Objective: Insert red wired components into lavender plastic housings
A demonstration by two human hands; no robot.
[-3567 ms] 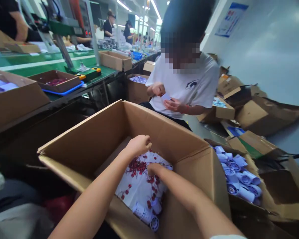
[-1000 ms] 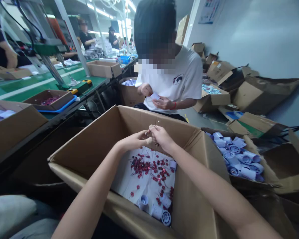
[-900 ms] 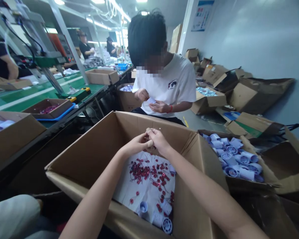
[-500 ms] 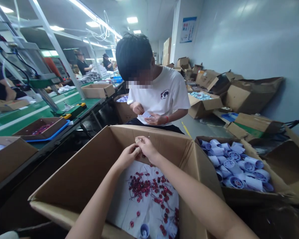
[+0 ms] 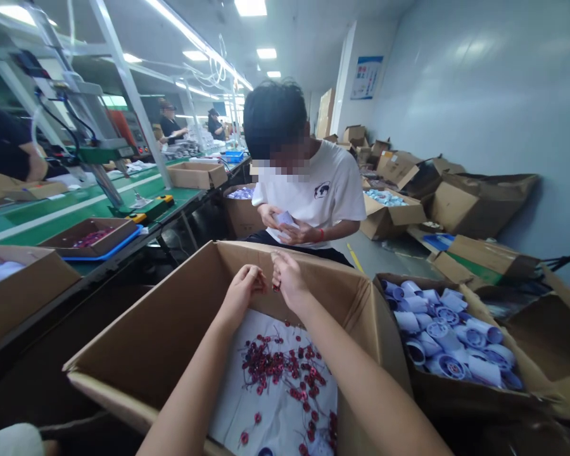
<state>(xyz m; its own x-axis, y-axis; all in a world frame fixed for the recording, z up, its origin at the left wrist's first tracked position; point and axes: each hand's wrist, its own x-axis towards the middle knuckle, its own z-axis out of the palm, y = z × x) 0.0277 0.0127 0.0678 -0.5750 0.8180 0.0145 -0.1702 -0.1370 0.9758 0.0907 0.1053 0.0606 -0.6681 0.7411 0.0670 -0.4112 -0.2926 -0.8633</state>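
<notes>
Both hands have drawn slightly apart since half a second ago, when their fingertips met; a narrow gap now shows between them. They hover above the far half of a large open cardboard box (image 5: 137,329), which serves as the landmark for everything that follows.

Left hand (image 5: 243,292): fingers curled inward with the tips pressed together; whether anything sits between them cannot be told. Right hand (image 5: 287,278): just beside the left, thumb and fingers pinching something small and dark that is too tiny to identify.

On the box floor lies a white sheet (image 5: 273,405). Scattered over it, below both hands, is a loose heap of small dark red coils (image 5: 285,370) with thin wire leads; neither hand touches the heap.

Right of the box, touching its side, a second carton (image 5: 527,373) holds pale blue and white plastic bobbins (image 5: 449,332), piled loosely.

Beyond the box's far wall sits a co-worker in a white T-shirt (image 5: 330,190), head bowed, both hands holding a small pale piece (image 5: 285,220) at waist height.

Left of the box runs a green workbench (image 5: 47,218). On it rests a shallow brown tray (image 5: 92,233) of red parts over a blue base, with a green machine (image 5: 99,155) behind. More people stand farther along the bench. Empty-looking cartons (image 5: 479,202) are heaped against the wall well to the right of the box.
</notes>
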